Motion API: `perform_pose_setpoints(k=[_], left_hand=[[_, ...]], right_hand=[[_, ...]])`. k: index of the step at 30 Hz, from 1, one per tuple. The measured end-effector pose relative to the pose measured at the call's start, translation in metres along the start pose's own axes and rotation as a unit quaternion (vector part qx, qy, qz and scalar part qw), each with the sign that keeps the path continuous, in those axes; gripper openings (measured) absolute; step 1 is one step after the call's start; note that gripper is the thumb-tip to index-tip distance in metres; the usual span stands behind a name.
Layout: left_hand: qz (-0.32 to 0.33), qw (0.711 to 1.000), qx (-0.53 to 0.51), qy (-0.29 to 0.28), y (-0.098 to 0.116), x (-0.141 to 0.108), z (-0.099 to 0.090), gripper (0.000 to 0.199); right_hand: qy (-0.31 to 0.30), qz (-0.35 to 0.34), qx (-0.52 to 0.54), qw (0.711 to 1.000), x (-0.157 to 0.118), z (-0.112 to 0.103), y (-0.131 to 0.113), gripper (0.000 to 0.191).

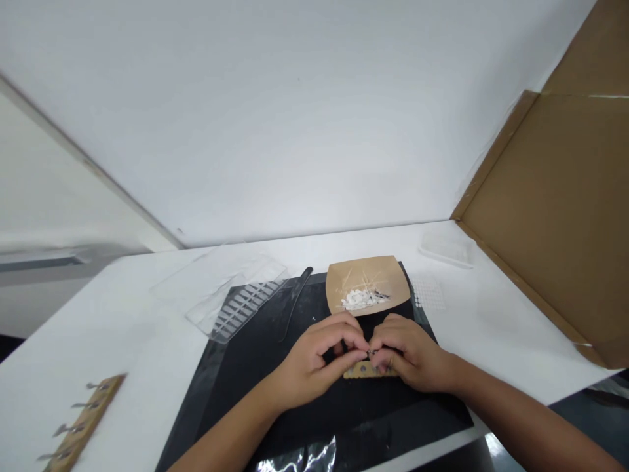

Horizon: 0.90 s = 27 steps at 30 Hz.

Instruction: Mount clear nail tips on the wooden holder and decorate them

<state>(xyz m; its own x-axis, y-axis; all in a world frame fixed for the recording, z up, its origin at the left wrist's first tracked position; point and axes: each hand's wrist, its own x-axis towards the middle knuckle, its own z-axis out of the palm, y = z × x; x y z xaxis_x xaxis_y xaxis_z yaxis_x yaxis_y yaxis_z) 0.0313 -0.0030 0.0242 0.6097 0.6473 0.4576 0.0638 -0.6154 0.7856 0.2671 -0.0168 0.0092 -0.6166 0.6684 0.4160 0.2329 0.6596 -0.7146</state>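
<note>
My left hand (319, 360) and my right hand (415, 354) meet over the black mat (255, 387), fingertips almost touching. Thumb and fingers of each are pinched on a tiny dark metallic piece (371, 353), too small to name. Just under the fingertips lies a short light-wood strip (356, 372) with round grey spots along it; my right fingers cover part of it. Beyond my hands, a brown paper tray (339, 278) holds a pile of small white pieces (361, 299) and some thin sticks.
Left of the tray lie a black, slim tool (297, 292) and a clear plastic tray with slots (246, 308). A sheet of white dots (428, 294) and a clear lid (446, 250) are on the right. Another wooden strip (86, 423) with metal pieces stands at front left. Cardboard (550, 223) walls the right side.
</note>
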Motion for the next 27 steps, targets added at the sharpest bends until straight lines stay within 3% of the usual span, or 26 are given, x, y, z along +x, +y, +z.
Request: perform_pose_setpoints(k=[6, 15, 27], left_hand=[[-0.044, 0.998, -0.002, -0.051, 0.007, 0.000, -0.002, 0.013], [-0.045, 0.995, -0.006, -0.086, 0.009, -0.001, -0.002, 0.013], [-0.024, 0.999, -0.014, 0.040, -0.007, -0.004, 0.004, 0.013]], right_hand=[[-0.014, 0.001, 0.031, 0.999, 0.001, -0.002, -0.003, 0.030], [-0.044, 0.010, 0.050, 0.998, 0.001, -0.004, -0.004, 0.036], [0.034, 0.063, 0.035, 0.997, 0.002, -0.002, -0.009, 0.035]])
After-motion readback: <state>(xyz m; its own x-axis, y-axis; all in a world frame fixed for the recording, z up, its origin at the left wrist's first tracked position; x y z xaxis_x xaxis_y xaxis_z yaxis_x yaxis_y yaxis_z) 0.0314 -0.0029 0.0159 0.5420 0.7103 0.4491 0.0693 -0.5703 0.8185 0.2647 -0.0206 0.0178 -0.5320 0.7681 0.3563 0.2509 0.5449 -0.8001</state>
